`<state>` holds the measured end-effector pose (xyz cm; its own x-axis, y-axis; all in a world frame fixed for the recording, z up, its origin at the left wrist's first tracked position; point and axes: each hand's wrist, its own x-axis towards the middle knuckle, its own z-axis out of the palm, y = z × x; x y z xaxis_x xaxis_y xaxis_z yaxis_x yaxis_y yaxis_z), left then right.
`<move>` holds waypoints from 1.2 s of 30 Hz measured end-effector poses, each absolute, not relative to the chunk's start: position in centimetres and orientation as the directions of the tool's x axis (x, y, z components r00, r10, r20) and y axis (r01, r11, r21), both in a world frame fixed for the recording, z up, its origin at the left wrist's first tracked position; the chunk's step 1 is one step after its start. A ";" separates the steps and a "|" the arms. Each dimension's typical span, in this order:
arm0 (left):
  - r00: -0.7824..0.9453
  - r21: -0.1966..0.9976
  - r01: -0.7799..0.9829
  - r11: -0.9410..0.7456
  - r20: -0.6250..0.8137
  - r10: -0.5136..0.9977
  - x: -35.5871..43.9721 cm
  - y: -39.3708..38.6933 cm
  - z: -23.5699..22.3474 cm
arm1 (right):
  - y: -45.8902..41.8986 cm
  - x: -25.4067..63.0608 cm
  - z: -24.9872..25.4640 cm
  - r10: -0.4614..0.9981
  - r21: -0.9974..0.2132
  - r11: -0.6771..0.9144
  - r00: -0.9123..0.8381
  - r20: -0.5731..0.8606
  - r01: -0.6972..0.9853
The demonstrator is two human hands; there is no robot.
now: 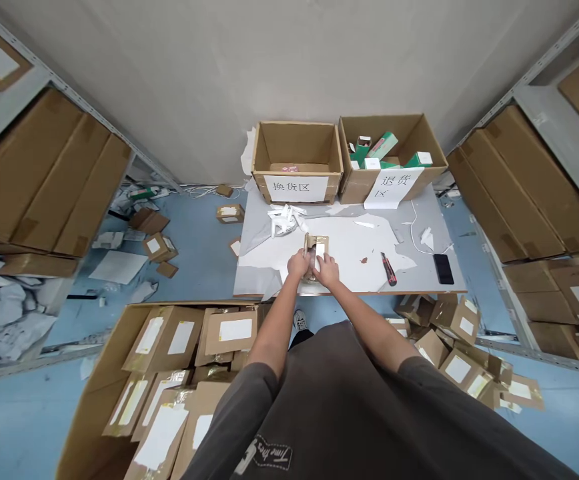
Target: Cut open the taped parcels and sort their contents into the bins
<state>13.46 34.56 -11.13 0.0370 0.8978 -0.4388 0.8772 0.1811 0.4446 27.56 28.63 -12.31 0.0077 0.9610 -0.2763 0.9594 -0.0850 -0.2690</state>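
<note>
A small cardboard box (pixel 324 240) with a white label and shiny clear tape lies near the front edge of the white-covered table. At its left side, my left hand (pixel 297 265) is closed on the raised edge of the box. My right hand (pixel 328 271) grips the near right part, fingers bent over the cardboard. Between the hands shows a dark gap or shadowed spot; what is inside cannot be made out. To the right lies a red and black box cutter (pixel 389 269), apart from both hands.
Two large open cartons (pixel 297 190) with paper signs stand at the back; the right one holds green-and-white boxes (pixel 383 145). Torn white packaging (pixel 286 219) lies left, a phone (pixel 443 269) right. A big carton of parcels (pixel 164 340) stands lower left; parcels (pixel 458 368) pile lower right.
</note>
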 end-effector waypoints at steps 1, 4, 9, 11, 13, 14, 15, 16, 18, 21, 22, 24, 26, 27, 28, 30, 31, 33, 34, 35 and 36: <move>0.040 0.472 0.861 0.188 -0.431 0.902 13.0 34.3 -11.4 | 28.9 27.4 -12.2 0.957 -0.243 -0.103 0.030 -0.287 0.965; 0.026 0.510 0.840 0.184 -0.376 0.926 11.6 33.5 -12.1 | 29.3 27.9 -11.9 0.950 -0.244 -0.121 0.041 -0.310 0.962; 0.312 0.428 0.881 -0.202 -0.204 0.928 10.9 33.4 -12.3 | 29.2 31.6 -12.3 0.986 -0.466 -0.093 0.018 -0.164 0.880; 0.491 0.409 0.835 -0.368 -0.250 0.835 11.8 33.5 -12.3 | 28.8 33.4 -13.1 0.990 -0.510 -0.104 0.039 -0.135 0.854; 0.538 0.387 0.826 -0.410 -0.322 0.779 13.1 33.5 -12.4 | 28.3 34.8 -14.3 0.977 -0.495 -0.172 0.085 -0.194 0.852; 0.533 0.377 0.834 -0.404 -0.358 0.766 13.8 33.5 -12.4 | 28.0 35.2 -14.9 0.966 -0.476 -0.211 0.107 -0.235 0.854; 0.525 0.375 0.841 -0.391 -0.386 0.758 14.3 33.4 -12.5 | 27.8 35.4 -15.5 0.956 -0.458 -0.239 0.125 -0.266 0.856; 0.520 0.383 0.843 -0.377 -0.403 0.753 14.7 33.4 -12.5 | 27.6 35.4 -16.1 0.950 -0.449 -0.254 0.135 -0.280 0.856; 0.515 0.418 0.839 -0.349 -0.400 0.758 14.9 33.3 -12.7 | 27.3 35.3 -17.2 0.956 -0.479 -0.251 0.140 -0.256 0.841; 0.510 0.457 0.828 -0.325 -0.371 0.776 14.0 33.2 -13.0 | 27.2 34.9 -18.6 0.973 -0.590 -0.220 0.134 -0.186 0.777; 0.519 0.462 0.823 -0.332 -0.371 0.770 13.4 33.0 -13.0 | 27.2 34.9 -19.0 0.976 -0.621 -0.211 0.127 -0.177 0.755; 0.543 0.464 0.811 -0.357 -0.371 0.753 12.4 32.4 -13.2 | 27.0 34.8 -19.6 0.977 -0.657 -0.199 0.094 -0.193 0.727; 0.555 0.456 0.806 -0.376 -0.364 0.748 11.6 31.5 -13.4 | 26.8 34.8 -19.8 0.972 -0.672 -0.181 0.028 -0.232 0.718; 0.555 0.449 0.808 -0.381 -0.364 0.748 11.3 31.0 -13.6 | 26.8 34.8 -19.8 0.968 -0.675 -0.166 -0.010 -0.249 0.719; 0.550 0.439 0.813 -0.381 -0.367 0.751 11.2 30.6 -13.8 | 26.8 34.9 -19.5 0.964 -0.669 -0.150 -0.041 -0.261 0.728; 0.538 0.418 0.825 -0.380 -0.375 0.755 11.3 29.8 -14.1 | 27.2 35.1 -18.5 0.964 -0.622 -0.124 -0.053 -0.259 0.773; 0.535 0.410 0.828 -0.381 -0.377 0.756 11.5 29.5 -14.4 | 27.7 35.2 -17.8 0.971 -0.578 -0.112 -0.033 -0.236 0.808; 0.551 0.408 0.821 -0.399 -0.383 0.742 12.0 29.2 -14.8 | 29.4 35.2 -15.9 0.990 -0.469 -0.076 0.010 -0.143 0.880; 0.567 0.413 0.811 -0.414 -0.385 0.728 12.3 29.1 -15.0 | 30.6 35.0 -15.0 0.996 -0.416 -0.042 0.007 -0.085 0.908; 0.585 0.421 0.800 -0.428 -0.386 0.713 12.6 29.0 -15.3 | 32.0 34.5 -14.2 0.999 -0.373 0.003 -0.018 -0.039 0.928; 0.600 0.428 0.789 -0.440 -0.386 0.701 12.9 29.0 -15.5 | 33.4 33.8 -13.6 0.997 -0.343 0.064 -0.077 -0.025 0.937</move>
<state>12.90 28.99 -15.49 0.5999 0.7010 -0.3858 0.7895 -0.4401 0.4278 33.79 33.41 -13.57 -0.0775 0.9967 -0.0251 0.9370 0.0642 -0.3433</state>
